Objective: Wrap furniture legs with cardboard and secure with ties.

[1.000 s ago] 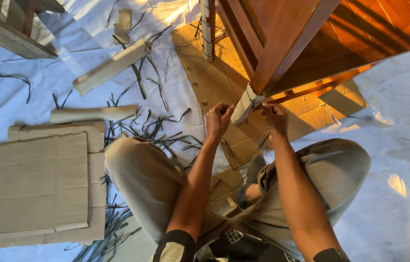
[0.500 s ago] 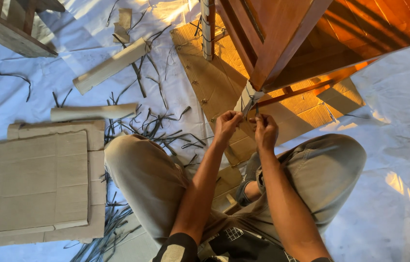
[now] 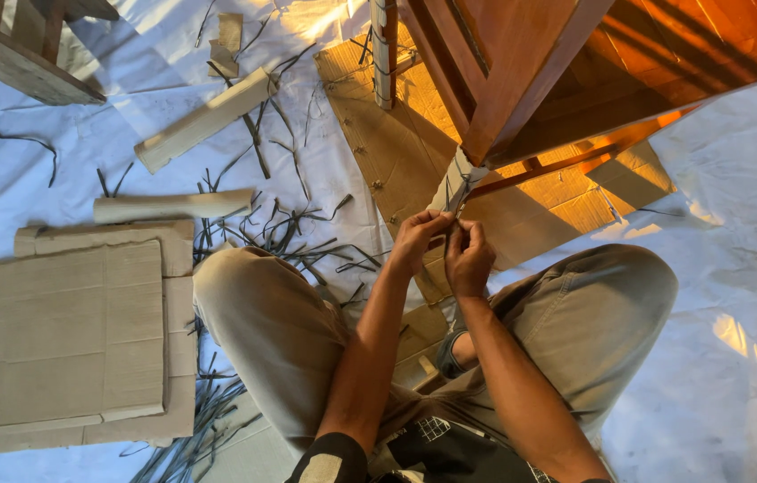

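I sit on the floor in front of a reddish-brown wooden piece of furniture (image 3: 531, 72). Its near leg (image 3: 452, 186) is wrapped in pale cardboard. My left hand (image 3: 414, 240) and my right hand (image 3: 468, 259) meet just below that wrapped leg, almost touching each other. Both pinch the ends of a thin dark strap (image 3: 458, 206) that runs up to the wrapping. How the strap ends cross between my fingers is hidden.
A stack of flat cardboard sheets (image 3: 56, 340) lies at left, with a rolled pale tube (image 3: 173, 207) and a cardboard strip (image 3: 204, 123) beyond it. Several dark strap offcuts (image 3: 293, 237) litter the white floor sheet (image 3: 736, 224). Brown cardboard (image 3: 378, 143) lies under the furniture; a second wrapped leg (image 3: 383, 54) stands behind.
My hands have come down from either side of the wrapped leg and drawn together below it, pulling the strap ends toward me.
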